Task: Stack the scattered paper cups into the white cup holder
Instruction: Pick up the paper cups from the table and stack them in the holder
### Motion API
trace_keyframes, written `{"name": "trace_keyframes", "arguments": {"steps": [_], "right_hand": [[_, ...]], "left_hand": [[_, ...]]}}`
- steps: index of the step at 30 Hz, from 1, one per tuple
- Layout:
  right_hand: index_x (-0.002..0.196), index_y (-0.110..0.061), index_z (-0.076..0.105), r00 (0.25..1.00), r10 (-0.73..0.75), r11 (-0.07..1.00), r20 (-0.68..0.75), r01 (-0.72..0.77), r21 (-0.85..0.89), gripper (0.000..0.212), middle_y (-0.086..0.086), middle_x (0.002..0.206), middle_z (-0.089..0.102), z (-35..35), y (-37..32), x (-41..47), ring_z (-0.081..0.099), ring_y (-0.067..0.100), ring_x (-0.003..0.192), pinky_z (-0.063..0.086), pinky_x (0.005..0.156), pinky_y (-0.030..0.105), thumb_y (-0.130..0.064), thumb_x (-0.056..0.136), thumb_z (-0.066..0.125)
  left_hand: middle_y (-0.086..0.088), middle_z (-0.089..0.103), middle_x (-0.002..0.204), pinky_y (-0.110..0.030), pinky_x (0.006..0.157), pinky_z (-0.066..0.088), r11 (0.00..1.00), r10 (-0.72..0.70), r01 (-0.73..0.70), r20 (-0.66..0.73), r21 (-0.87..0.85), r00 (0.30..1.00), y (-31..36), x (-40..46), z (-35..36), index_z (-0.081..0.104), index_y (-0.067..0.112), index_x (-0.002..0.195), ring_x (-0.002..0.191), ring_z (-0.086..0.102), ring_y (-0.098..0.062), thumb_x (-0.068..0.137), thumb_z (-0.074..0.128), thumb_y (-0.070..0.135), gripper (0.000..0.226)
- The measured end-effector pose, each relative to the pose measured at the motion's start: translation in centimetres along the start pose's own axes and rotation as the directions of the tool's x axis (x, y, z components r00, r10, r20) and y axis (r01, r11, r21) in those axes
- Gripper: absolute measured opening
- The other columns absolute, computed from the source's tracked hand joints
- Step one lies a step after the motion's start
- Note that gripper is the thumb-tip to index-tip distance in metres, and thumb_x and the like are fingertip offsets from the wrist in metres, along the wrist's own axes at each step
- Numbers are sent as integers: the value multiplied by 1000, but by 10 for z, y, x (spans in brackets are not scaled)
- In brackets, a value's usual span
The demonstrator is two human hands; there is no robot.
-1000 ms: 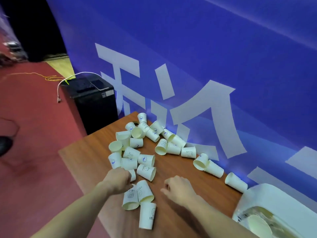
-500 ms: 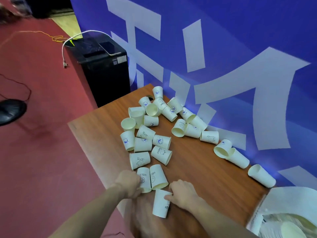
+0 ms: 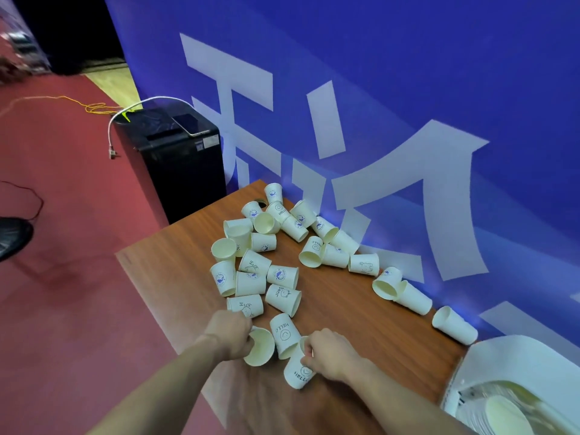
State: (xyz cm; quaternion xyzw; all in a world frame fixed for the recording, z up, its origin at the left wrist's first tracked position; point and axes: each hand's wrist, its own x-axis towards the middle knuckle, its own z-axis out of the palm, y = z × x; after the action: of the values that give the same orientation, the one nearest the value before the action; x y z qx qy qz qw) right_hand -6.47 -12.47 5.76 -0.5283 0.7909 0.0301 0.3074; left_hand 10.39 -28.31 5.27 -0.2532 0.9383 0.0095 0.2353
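Left hand [image 3: 230, 334] grips a white paper cup [image 3: 260, 346], mouth toward the wearer; right hand [image 3: 328, 353] grips a "HELLO" paper cup [image 3: 298, 370] lying on the wooden bench [image 3: 169, 277]; white cup holder [image 3: 518, 365] lies right, nearer the right hand.

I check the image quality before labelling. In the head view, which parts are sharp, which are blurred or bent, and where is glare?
Head view: the paper cups and both hands, left hand and right hand, are fairly sharp; the white cup holder at the lower right corner is soft and cut off; the blue banner curves from wide-angle distortion; bluish glow lies along the table edge by the banner.
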Motion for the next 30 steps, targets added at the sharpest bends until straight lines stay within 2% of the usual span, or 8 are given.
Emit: {"name": "trace_keyframes", "arguments": {"steps": [9, 12, 15, 17, 20, 23, 27, 30], "right_hand": [[83, -17, 63, 972, 67, 998, -224, -66, 11, 12, 1, 92, 66, -68, 19, -54, 62, 23, 84, 47, 70, 35, -28, 84, 58], [80, -19, 59, 955, 96, 995, -281, -95, 18, 10, 3, 94, 65, -75, 31, -80, 61, 25, 86, 44, 68, 34, -28, 84, 58], [78, -19, 55, 934, 129, 992, -334, -121, 45, 11, 5, 92, 65, -71, 52, -111, 60, 28, 84, 35, 56, 32, -29, 82, 57], [78, -18, 57, 916, 174, 985, -362, -156, 78, 11, 4, 90, 64, -67, 68, -133, 58, 27, 80, 32, 52, 30, -29, 82, 57], [81, -17, 60, 878, 272, 962, -393, -242, 125, 13, 4, 88, 65, -55, 97, -168, 60, 28, 82, 38, 59, 30, -29, 80, 57], [81, -18, 60, 833, 366, 930, -414, -320, 178, 13, 3, 86, 65, -41, 126, -206, 61, 27, 85, 45, 67, 34, -30, 78, 55], [78, -18, 59, 754, 494, 869, -433, -409, 278, 12, 2, 85, 65, -20, 163, -265, 61, 26, 81, 47, 65, 33, -28, 75, 54], [76, -19, 60, 683, 594, 804, -425, -478, 354, 11, 1, 84, 64, -3, 185, -312, 60, 24, 82, 44, 65, 32, -29, 76, 56]], "left_hand": [[-1, 46, 73, -32, 65, 40, 996, -19, 4, -168, -92, 986, 25, -10, -83, 44, 17, 70, 87, 62, -27, 87, 42, 35, 26], [-4, 55, 79, -30, 64, 38, 997, 14, -28, -200, -65, 980, 48, -7, -99, 56, 15, 82, 92, 63, -27, 89, 43, 36, 25], [-10, 65, 103, -32, 67, 37, 995, 96, -91, -232, 31, 968, 83, -1, -109, 63, 10, 98, 97, 62, -29, 90, 42, 36, 35], [-10, 64, 106, -34, 69, 39, 987, 158, -146, -226, 71, 961, 108, 2, -118, 62, 11, 100, 98, 61, -29, 90, 41, 38, 36], [-8, 65, 100, -36, 71, 45, 964, 261, -246, -193, 98, 946, 157, 6, -134, 59, 14, 91, 93, 62, -29, 87, 41, 42, 34], [-7, 63, 91, -32, 63, 39, 923, 379, -358, -170, 138, 910, 214, 1, -152, 60, 16, 88, 84, 60, -26, 90, 44, 40, 30], [-5, 56, 84, -30, 62, 36, 871, 490, -473, -163, 137, 856, 290, -7, -165, 49, 17, 76, 76, 53, -22, 92, 45, 40, 28], [-3, 57, 84, -31, 63, 41, 820, 571, -551, -155, 156, 806, 342, -11, -163, 54, 17, 79, 75, 54, -22, 90, 46, 41, 28]]}}
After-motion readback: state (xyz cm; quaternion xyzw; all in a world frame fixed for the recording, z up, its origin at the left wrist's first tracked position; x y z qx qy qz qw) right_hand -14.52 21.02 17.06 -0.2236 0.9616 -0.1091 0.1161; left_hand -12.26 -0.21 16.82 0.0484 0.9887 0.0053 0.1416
